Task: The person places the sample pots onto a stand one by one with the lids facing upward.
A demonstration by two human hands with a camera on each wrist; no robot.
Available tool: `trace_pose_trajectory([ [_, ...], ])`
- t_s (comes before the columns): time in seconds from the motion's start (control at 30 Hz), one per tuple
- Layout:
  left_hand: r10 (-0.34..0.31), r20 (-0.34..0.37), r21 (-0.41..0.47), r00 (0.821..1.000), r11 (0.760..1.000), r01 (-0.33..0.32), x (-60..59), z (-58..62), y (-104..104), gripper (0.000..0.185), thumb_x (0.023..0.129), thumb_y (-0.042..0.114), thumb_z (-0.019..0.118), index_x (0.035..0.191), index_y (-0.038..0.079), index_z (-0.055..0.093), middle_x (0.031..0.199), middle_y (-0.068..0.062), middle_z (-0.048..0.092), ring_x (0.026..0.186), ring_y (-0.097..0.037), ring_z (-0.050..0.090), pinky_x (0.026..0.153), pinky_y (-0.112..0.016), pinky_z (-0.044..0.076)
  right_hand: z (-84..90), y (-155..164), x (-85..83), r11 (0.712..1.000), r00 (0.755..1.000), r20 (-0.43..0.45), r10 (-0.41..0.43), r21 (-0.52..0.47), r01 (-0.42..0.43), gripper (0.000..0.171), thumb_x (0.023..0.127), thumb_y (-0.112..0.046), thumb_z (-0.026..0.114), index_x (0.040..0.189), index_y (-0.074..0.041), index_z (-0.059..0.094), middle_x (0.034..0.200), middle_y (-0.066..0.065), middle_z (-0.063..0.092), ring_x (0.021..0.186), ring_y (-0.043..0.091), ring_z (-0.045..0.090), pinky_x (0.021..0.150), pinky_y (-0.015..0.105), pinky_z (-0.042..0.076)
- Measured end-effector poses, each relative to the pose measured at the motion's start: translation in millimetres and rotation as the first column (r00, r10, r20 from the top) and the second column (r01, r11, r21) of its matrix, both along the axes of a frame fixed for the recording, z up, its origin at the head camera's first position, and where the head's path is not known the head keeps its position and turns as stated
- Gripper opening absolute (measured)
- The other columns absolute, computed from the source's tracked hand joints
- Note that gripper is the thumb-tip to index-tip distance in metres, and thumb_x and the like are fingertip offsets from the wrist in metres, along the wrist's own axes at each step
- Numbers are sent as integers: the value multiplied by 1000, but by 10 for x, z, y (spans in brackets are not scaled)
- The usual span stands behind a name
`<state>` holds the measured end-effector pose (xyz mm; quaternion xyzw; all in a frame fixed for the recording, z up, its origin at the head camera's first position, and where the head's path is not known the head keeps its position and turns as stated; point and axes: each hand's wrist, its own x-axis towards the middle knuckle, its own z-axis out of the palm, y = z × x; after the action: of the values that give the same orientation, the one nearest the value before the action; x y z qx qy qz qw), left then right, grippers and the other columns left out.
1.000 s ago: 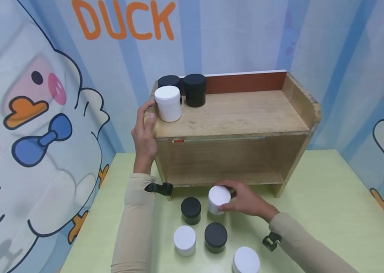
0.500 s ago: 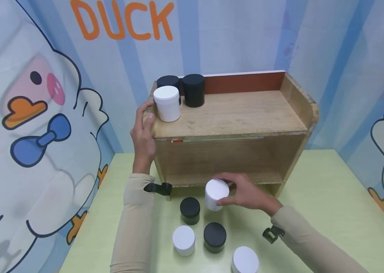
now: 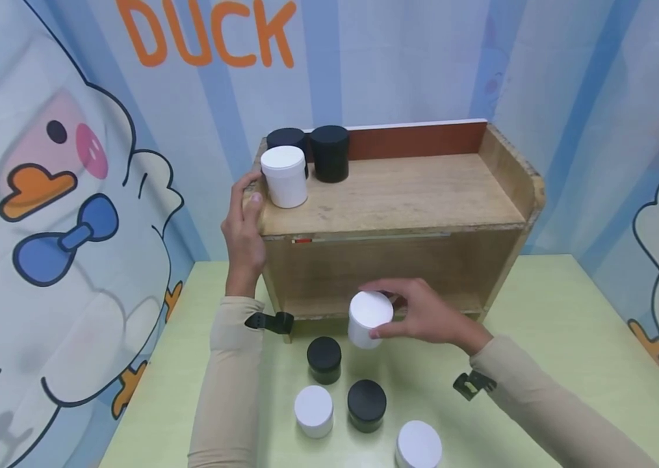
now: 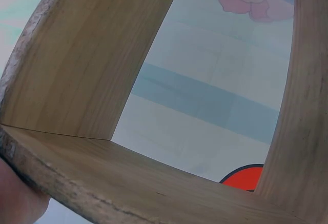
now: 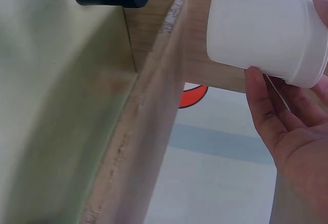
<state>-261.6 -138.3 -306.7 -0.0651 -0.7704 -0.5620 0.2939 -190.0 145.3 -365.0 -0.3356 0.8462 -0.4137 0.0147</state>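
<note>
My right hand (image 3: 426, 315) pinches a white lidded jar (image 3: 369, 320) between thumb and fingers, holding it above the table in front of the shelf's lower opening. The right wrist view shows the same white jar (image 5: 256, 32) off the table, its lid end against the fingers (image 5: 266, 101). My left hand (image 3: 244, 240) grips the left side of the wooden shelf (image 3: 411, 195) at its upper front corner, beside a white jar (image 3: 287, 179) standing on top. Two black jars (image 3: 330, 155) (image 3: 287, 138) stand behind that one. In the left wrist view, part of the hand (image 4: 20, 196) shows against the board's edge.
On the green table (image 3: 575, 364), before the shelf, stand two black jars (image 3: 324, 359) (image 3: 366, 404) and two white jars (image 3: 314, 411) (image 3: 418, 444). The shelf has a lower board (image 3: 318, 307) and a right side panel (image 3: 513, 166). A duck-printed curtain (image 3: 400, 58) hangs behind.
My right hand has lifted the white jar off the table, upward and slightly left toward the shelf's lower opening. My left hand keeps its hold on the shelf; the other jars stay put.
</note>
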Motion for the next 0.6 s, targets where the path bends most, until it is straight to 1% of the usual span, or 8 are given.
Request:
trace_pose_trajectory([
  [0.27, 3, 0, -2, 1000, 1000, -3, 2, 2, -4, 44, 101, 39, 37, 142, 30, 51, 156, 3, 46, 148, -18, 38, 122, -53, 28, 164, 2, -7, 1000, 1000, -17, 13, 3, -13, 64, 71, -17, 90, 129, -6, 66, 121, 9, 73, 105, 20, 67, 84, 32, 59],
  [0.5, -4, 3, -6, 1000, 1000, 4, 3, 4, 6, 45, 101, 39, 37, 142, 29, 51, 157, 2, 45, 149, -19, 38, 122, -53, 27, 340, 26, -2, 999, 998, -70, 4, 38, -2, 65, 71, -22, 91, 130, -7, 66, 122, 7, 72, 103, 17, 67, 85, 29, 58],
  [0.6, 0, 9, -7, 1000, 1000, 0, 9, 3, 12, 45, 100, 40, 36, 142, 29, 50, 158, 1, 44, 149, -20, 37, 122, -53, 27, 419, 37, -6, 999, 997, -78, 8, 40, -5, 66, 72, -23, 90, 131, -9, 65, 124, 6, 72, 104, 16, 67, 86, 27, 57],
])
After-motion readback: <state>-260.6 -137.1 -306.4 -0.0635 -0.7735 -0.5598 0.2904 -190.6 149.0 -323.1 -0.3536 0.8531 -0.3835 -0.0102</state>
